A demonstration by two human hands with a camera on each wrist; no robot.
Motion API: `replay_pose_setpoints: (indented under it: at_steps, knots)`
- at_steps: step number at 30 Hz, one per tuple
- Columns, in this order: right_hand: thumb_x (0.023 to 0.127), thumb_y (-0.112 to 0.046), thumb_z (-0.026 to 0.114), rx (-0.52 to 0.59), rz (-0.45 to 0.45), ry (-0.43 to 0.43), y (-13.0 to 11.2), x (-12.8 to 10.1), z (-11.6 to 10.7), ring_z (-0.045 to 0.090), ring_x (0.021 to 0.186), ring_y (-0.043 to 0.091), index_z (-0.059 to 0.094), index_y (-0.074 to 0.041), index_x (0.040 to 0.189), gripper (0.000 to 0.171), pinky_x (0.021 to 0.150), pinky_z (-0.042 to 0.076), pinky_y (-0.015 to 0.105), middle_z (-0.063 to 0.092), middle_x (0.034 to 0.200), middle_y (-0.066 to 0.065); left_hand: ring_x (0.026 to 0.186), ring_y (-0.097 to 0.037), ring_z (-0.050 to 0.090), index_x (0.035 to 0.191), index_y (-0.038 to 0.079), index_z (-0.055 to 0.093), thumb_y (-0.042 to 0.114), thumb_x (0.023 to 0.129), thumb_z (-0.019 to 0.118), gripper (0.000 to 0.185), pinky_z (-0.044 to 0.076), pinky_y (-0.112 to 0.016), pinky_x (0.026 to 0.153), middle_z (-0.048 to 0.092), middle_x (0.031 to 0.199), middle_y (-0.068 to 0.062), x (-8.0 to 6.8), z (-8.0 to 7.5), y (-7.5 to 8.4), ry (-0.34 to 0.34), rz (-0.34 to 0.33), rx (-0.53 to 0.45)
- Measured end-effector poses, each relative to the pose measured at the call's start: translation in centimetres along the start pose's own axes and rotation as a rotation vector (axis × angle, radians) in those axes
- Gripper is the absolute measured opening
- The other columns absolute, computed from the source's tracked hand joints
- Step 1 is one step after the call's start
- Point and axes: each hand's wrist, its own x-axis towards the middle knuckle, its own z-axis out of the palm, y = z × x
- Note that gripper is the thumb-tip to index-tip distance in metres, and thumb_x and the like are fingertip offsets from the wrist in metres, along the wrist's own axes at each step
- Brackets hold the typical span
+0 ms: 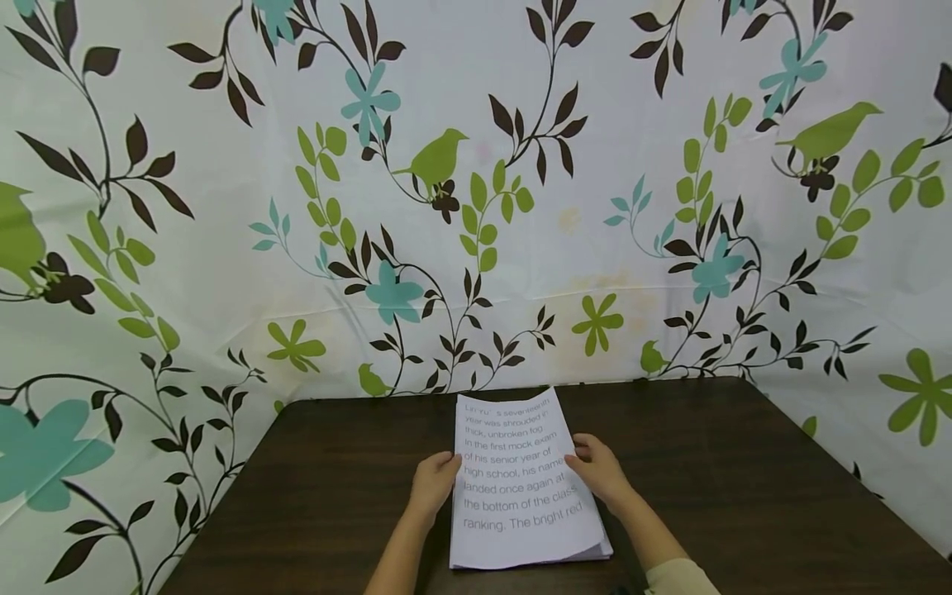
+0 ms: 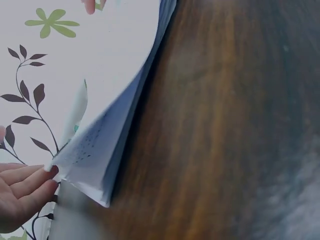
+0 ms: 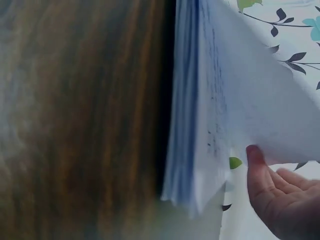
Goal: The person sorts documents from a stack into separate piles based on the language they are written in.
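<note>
A stack of printed paper (image 3: 184, 115) lies on the table, its top sheet (image 1: 513, 541) covered in large English text. At the sheet's left edge my left hand (image 1: 434, 483) grips the paper between thumb and fingers. Opposite it, my right hand (image 1: 602, 475) pinches the right edge, thumb on top. In the right wrist view that sheet stands well away from the pages beneath, showing print between them. The left wrist view has the left fingertips (image 2: 50, 175) at a sheet corner, with the paper bowed up from the lower pages.
A dark wood-grain table (image 1: 349, 487) carries the stack. Behind its far edge hangs a white cloth (image 1: 521, 347) patterned with leaves, flowers and green birds. A pale sleeve (image 1: 680, 577) shows on the right forearm.
</note>
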Motion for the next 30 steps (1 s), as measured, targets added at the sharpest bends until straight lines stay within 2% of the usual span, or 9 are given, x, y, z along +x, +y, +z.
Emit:
replay_pose_setpoints:
  at_steps: [5,11,15,19,30]
  knots:
    - [0.078,0.005,0.051,0.07,0.091,0.019,0.7,-0.1,0.2,0.056,0.069,0.024,0.04,0.018,0.113,0.04,0.058,0.047,0.034,0.056,0.088,0.025,0.094,-0.039,0.051,0.11,-0.021,0.043,0.009,0.082,0.05,0.042,0.046,-0.044,0.072,0.05,0.105,-0.033,0.1,0.1,-0.6,0.035,-0.054,-0.055]
    - [0.078,0.007,0.047,0.148,0.145,0.014,1.1,-0.2,0.5,0.056,0.065,0.023,0.042,0.02,0.11,0.035,0.055,0.047,0.032,0.058,0.085,0.023,0.076,-0.029,0.058,0.106,-0.02,0.046,0.0,0.076,0.054,0.037,0.049,-0.038,0.06,0.057,0.089,-0.026,0.3,0.5,-1.5,0.064,-0.089,-0.109]
    - [0.077,0.005,0.047,0.151,0.171,0.008,1.2,-0.2,0.8,0.056,0.066,0.021,0.042,0.019,0.111,0.037,0.056,0.047,0.031,0.057,0.087,0.021,0.064,-0.021,0.056,0.092,-0.015,0.057,-0.001,0.072,0.058,0.025,0.047,-0.031,0.054,0.059,0.074,-0.014,0.4,0.5,-1.8,0.095,-0.091,-0.054]
    - [0.076,0.004,0.048,0.166,0.187,-0.004,1.5,-0.2,1.0,0.056,0.065,0.021,0.042,0.019,0.111,0.038,0.056,0.047,0.032,0.056,0.085,0.018,0.059,-0.019,0.053,0.082,-0.01,0.062,-0.001,0.07,0.06,0.014,0.045,-0.031,0.052,0.058,0.067,-0.009,0.4,0.5,-2.1,0.113,-0.08,0.01]
    - [0.076,0.004,0.049,0.213,0.188,-0.004,1.0,-0.2,1.7,0.057,0.062,0.022,0.044,0.015,0.111,0.038,0.052,0.047,0.034,0.058,0.081,0.015,0.058,-0.019,0.055,0.08,-0.007,0.065,-0.002,0.069,0.059,0.014,0.045,-0.031,0.049,0.061,0.068,-0.011,0.2,-0.2,-1.4,0.176,-0.012,0.169]
